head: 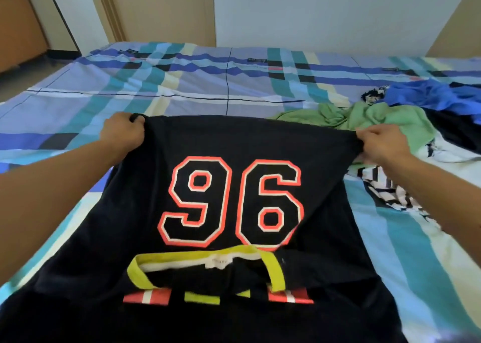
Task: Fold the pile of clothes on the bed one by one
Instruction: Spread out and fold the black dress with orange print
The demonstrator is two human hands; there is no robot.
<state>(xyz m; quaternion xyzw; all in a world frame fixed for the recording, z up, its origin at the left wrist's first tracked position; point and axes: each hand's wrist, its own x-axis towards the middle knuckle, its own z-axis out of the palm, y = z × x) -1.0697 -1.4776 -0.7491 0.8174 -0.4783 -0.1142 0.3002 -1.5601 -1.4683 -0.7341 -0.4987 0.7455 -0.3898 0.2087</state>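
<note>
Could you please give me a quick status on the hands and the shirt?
Left hand, right hand each grip a far corner of the black shirt. Shirt spread, unfolded. Clothes pile close at right.

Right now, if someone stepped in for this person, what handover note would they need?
Left hand grips one far corner of the black 96 jersey, right hand the other, cloth stretched between them over the bed. Yellow collar lies nearest the camera.
Done: jersey spread out; no fold visible yet.
Left: fold it, then the green garment, blue garment and striped garment heaped at right.
</note>
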